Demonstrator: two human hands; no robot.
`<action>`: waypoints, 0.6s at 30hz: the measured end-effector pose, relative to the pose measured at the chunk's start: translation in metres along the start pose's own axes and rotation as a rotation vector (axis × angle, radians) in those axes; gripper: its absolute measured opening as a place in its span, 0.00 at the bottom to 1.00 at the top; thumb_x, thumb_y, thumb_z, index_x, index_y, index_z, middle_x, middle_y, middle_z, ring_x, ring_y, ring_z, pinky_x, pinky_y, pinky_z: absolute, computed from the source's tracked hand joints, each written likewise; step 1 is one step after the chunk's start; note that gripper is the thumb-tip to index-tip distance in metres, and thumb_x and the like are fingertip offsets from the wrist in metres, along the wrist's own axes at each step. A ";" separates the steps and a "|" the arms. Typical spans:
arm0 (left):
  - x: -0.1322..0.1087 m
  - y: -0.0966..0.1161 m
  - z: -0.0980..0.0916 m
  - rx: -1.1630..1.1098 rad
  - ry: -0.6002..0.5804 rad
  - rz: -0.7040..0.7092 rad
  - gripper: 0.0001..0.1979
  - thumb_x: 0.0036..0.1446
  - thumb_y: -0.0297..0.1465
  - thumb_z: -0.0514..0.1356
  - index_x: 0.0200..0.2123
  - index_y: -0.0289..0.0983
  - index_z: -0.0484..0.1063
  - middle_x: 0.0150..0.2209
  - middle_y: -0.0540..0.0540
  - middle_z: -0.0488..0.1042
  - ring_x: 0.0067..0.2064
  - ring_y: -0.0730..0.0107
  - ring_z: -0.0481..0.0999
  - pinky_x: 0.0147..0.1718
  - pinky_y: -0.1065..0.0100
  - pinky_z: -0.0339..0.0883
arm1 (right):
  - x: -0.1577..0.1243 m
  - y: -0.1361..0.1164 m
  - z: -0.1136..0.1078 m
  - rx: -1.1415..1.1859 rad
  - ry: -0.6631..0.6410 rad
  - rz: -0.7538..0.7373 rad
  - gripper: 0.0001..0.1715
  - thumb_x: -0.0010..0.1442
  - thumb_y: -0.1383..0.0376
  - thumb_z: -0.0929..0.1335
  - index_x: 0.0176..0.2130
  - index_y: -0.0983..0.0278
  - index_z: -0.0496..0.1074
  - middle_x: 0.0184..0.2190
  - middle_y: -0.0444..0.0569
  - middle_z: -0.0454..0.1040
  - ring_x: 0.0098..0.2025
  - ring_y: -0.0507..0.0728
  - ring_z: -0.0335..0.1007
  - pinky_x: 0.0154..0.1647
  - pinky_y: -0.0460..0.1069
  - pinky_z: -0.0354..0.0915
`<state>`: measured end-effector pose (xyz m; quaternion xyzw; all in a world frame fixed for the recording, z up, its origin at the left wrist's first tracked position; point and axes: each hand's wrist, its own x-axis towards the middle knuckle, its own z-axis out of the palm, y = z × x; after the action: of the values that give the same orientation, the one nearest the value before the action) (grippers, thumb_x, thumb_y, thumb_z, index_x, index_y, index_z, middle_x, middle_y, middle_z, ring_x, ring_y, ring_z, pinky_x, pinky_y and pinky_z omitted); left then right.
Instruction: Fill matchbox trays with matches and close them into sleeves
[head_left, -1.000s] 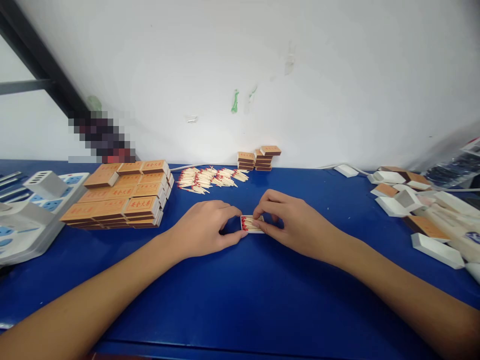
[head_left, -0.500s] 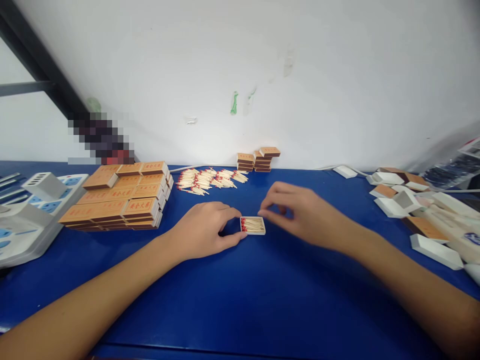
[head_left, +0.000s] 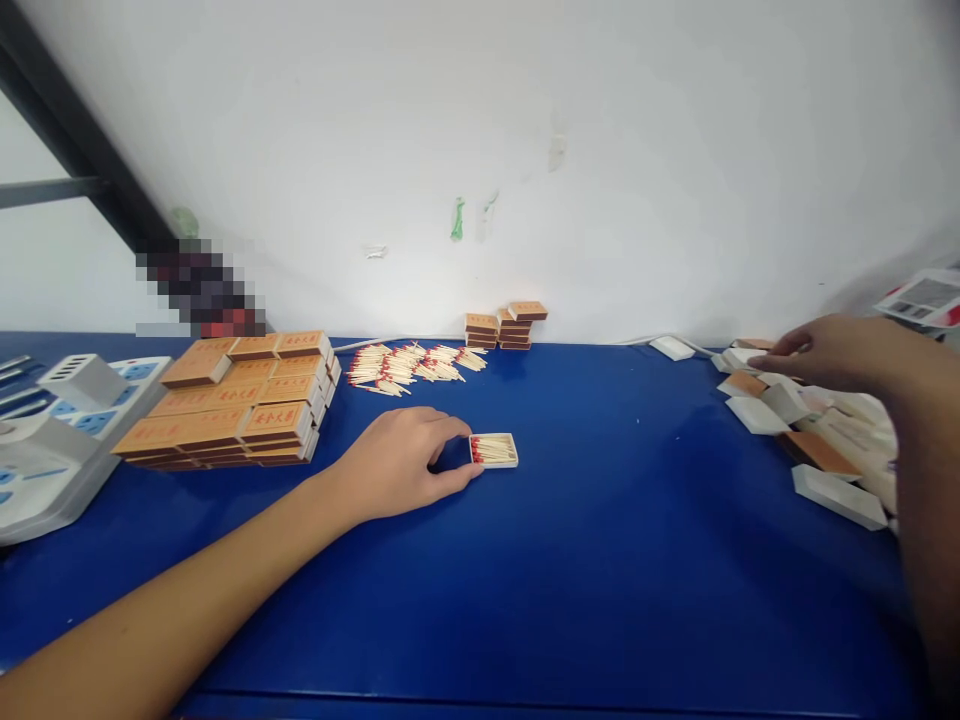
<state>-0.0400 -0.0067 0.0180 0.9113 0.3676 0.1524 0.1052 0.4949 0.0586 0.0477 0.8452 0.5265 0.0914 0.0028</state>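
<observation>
My left hand rests on the blue table, its thumb and fingers closed on the left end of a small white matchbox tray. Red-headed matches lie side by side in that tray, heads toward my left hand. Far to the right, my right hand is over a loose pile of matchbox parts. Its fingertips are at a white tray and a brown sleeve at the back of this pile. Whether they grip either piece is unclear.
Stacked orange matchboxes stand at left, beside a white power strip. Loose matches lie toward the wall, near a smaller stack of matchboxes. More white trays and brown sleeves lie at right with a plastic bag.
My right hand has swung from beside the match-filled tray to the matchbox parts at far right. My left hand still holds the tray. The whole view has shifted slightly.
</observation>
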 end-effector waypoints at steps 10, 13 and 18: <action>0.000 -0.002 0.000 -0.005 0.016 -0.012 0.19 0.65 0.43 0.64 0.53 0.39 0.79 0.30 0.50 0.75 0.31 0.67 0.74 0.32 0.66 0.62 | -0.019 -0.041 -0.012 0.056 -0.249 0.097 0.16 0.61 0.52 0.75 0.32 0.62 0.82 0.37 0.62 0.82 0.35 0.62 0.72 0.36 0.57 0.59; -0.001 -0.002 0.001 -0.006 0.021 -0.012 0.18 0.65 0.44 0.63 0.52 0.39 0.79 0.30 0.49 0.75 0.32 0.67 0.74 0.32 0.66 0.62 | -0.039 -0.066 -0.014 0.125 -0.037 -0.036 0.14 0.64 0.54 0.71 0.38 0.62 0.82 0.39 0.61 0.82 0.39 0.64 0.73 0.36 0.56 0.58; -0.002 -0.002 0.002 -0.021 0.036 -0.015 0.18 0.65 0.43 0.64 0.52 0.40 0.79 0.30 0.50 0.74 0.31 0.67 0.73 0.31 0.66 0.61 | -0.073 -0.145 -0.026 0.483 0.157 -0.421 0.14 0.65 0.55 0.68 0.40 0.60 0.80 0.40 0.51 0.83 0.38 0.61 0.76 0.40 0.53 0.63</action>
<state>-0.0418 -0.0065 0.0156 0.9044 0.3748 0.1717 0.1095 0.3307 0.0561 0.0477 0.6843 0.6949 0.0262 -0.2196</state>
